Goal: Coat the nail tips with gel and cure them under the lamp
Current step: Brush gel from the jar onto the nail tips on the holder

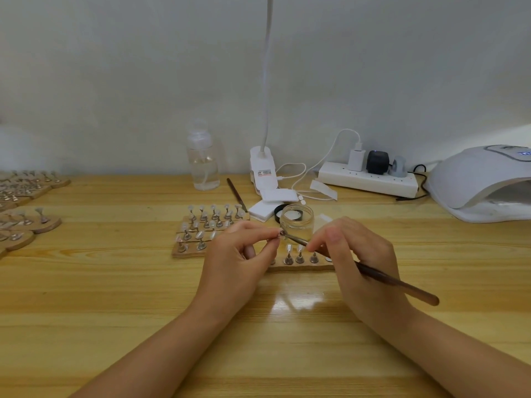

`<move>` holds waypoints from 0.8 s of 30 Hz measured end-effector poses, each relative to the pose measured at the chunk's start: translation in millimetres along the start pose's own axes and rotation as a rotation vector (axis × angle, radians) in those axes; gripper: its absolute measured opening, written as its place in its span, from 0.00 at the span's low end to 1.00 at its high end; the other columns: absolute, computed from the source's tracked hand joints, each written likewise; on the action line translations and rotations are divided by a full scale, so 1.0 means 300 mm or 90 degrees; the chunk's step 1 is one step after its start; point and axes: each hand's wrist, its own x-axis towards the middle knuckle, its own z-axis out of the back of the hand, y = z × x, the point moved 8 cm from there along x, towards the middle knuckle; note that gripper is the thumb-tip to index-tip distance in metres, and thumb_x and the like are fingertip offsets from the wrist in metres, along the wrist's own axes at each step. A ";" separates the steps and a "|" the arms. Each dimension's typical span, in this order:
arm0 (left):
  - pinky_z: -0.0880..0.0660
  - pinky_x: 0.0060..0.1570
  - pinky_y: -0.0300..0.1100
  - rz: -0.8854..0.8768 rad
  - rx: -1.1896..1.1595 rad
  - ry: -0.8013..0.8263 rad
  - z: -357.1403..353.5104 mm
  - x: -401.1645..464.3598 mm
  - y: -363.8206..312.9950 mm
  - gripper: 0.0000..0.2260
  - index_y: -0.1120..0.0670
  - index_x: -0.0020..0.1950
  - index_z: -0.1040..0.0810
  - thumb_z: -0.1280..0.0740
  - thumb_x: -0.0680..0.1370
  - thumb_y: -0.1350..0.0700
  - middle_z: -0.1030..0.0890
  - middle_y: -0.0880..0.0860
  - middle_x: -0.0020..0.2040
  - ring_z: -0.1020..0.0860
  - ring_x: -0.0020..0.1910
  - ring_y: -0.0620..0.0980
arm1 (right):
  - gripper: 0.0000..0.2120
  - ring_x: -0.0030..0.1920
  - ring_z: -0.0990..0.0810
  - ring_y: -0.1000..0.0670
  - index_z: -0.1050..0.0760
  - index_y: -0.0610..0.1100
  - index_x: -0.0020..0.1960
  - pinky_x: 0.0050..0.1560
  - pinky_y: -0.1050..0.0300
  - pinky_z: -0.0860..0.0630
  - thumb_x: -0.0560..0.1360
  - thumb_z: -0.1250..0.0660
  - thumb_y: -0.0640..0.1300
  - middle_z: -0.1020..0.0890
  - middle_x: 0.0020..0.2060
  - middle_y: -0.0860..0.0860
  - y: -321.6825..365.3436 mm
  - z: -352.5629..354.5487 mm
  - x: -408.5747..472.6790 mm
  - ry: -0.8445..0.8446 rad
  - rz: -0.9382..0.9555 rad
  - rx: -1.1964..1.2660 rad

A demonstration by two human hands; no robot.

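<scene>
Brush [373, 273] pinched in my right hand [363, 262] touches the nail tip [280, 232] my left hand [241, 254] pinches, mid-counter [115, 297].

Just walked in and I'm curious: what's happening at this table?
A person is coating nail tips with gel. The left hand pinches one nail tip on its small stand, raised above the wooden table. The right hand holds a brush, its tip touching that nail. Below the hands lies a wooden strip with more tips on stands, behind them an open glass jar. The curing lamp sits far right, with nothing visible under it.
</scene>
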 end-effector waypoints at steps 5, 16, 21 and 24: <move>0.31 0.36 0.27 0.006 -0.003 -0.013 0.005 -0.001 0.003 0.17 0.39 0.38 0.21 0.28 0.69 0.63 0.24 0.44 0.33 0.26 0.30 0.54 | 0.21 0.33 0.25 0.55 0.24 0.41 0.32 0.35 0.51 0.27 0.78 0.49 0.44 0.22 0.29 0.51 -0.003 0.021 -0.003 -0.031 0.005 0.026; 0.30 0.36 0.28 0.004 0.002 -0.004 0.003 0.000 -0.002 0.16 0.40 0.39 0.21 0.29 0.69 0.64 0.26 0.43 0.30 0.25 0.33 0.54 | 0.24 0.34 0.24 0.53 0.23 0.40 0.34 0.35 0.51 0.26 0.80 0.50 0.49 0.22 0.30 0.50 -0.005 0.016 -0.003 -0.024 0.028 -0.002; 0.23 0.39 0.39 0.010 0.004 0.007 0.000 -0.002 -0.003 0.16 0.40 0.39 0.21 0.29 0.70 0.64 0.24 0.43 0.35 0.25 0.31 0.54 | 0.28 0.33 0.25 0.54 0.23 0.40 0.34 0.37 0.53 0.27 0.81 0.52 0.53 0.22 0.29 0.50 -0.005 0.008 -0.003 -0.012 0.034 -0.019; 0.27 0.35 0.32 0.002 0.008 0.015 0.000 -0.003 -0.009 0.16 0.40 0.40 0.21 0.29 0.70 0.64 0.24 0.43 0.35 0.27 0.30 0.52 | 0.29 0.33 0.25 0.55 0.24 0.41 0.33 0.37 0.53 0.27 0.81 0.53 0.53 0.22 0.28 0.50 -0.002 0.020 -0.004 -0.028 0.038 0.000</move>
